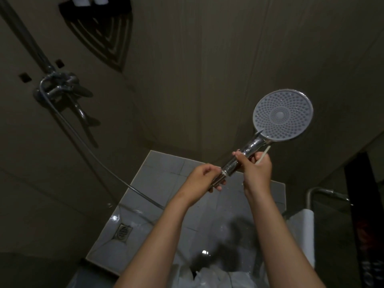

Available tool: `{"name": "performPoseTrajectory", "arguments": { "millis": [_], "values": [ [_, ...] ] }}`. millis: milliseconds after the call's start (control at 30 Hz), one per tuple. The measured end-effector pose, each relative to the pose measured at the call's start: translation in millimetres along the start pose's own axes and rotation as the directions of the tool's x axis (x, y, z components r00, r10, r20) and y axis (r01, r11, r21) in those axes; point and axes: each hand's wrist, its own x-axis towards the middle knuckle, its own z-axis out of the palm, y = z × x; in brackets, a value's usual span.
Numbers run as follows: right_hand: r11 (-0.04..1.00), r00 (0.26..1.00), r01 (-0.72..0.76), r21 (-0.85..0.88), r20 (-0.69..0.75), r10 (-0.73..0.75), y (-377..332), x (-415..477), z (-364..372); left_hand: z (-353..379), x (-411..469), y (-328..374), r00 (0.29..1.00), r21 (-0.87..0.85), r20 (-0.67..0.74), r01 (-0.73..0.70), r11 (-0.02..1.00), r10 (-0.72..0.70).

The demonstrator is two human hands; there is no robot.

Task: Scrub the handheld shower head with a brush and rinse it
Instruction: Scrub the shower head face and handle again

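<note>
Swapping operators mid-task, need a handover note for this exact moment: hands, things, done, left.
Left hand: grips the hose nut at the base of the handle.
Right hand: grips the shower head by its handle, plus a thin white stick, likely the brush; bristles not visible.
Head is held up, nozzle face toward the camera, no water running. Hose leads to the mixer tap.
Done: cannot tell if scrubbed; handle and floor look wet.
Left: scrub the face if needed, then rinse.
</note>
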Motion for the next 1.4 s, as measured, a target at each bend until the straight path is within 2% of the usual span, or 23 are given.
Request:
{"name": "performPoseTrajectory", "arguments": {
  "millis": [167,400,633,833,900,1033,1100,1167,1400],
  "values": [
    [1.000,1.000,-0.008,-0.014,0.015,0.008,-1.3,-1.4,-0.7,-3.7,-3.0,0.7,0.999,-0.008,0.031,-0.033,0.999,0.033],
    [1.000,1.000,-0.003,0.023,0.028,0.003,-4.2,-0.4,-1.8,-9.3,-0.7,-1.2,0.995,-0.036,-0.002,-0.097,0.995,0.097],
    [0.998,0.999,0.013,0.065,0.038,-0.015,-7.1,-1.4,1.1,-9.4,2.5,-2.5,0.993,-0.097,-0.056,-0.114,0.989,0.109],
    [0.995,0.999,0.004,0.101,0.053,-0.009,-9.8,-3.0,0.5,-9.8,3.4,-1.3,0.993,-0.076,-0.072,-0.096,0.992,0.091],
    [0.992,0.998,-0.009,0.127,0.061,0.002,-12.2,-3.4,-0.5,-10.0,3.6,0.7,0.998,-0.058,-0.011,-0.068,0.996,0.068],
    [0.985,0.996,0.000,0.175,0.087,-0.015,-16.9,-5.8,1.8,-7.2,1.4,7.3,0.979,0.011,0.203,-0.003,1.000,0.001],
    [0.983,0.995,0.016,0.183,0.094,-0.034,-18.1,-6.2,3.4,-7.0,-0.1,7.9,0.973,0.004,0.232,0.006,1.000,-0.006],
    [0.983,0.995,0.024,0.181,0.089,-0.040,-17.9,-4.5,4.0,-7.7,0.4,6.0,0.981,-0.013,0.193,-0.011,1.000,0.013],
    [0.994,0.997,0.051,0.102,0.057,-0.057,-11.9,-2.4,5.7,-2.7,4.8,-1.1,0.989,0.039,-0.091,-0.115,0.993,0.118]
  ]
}}
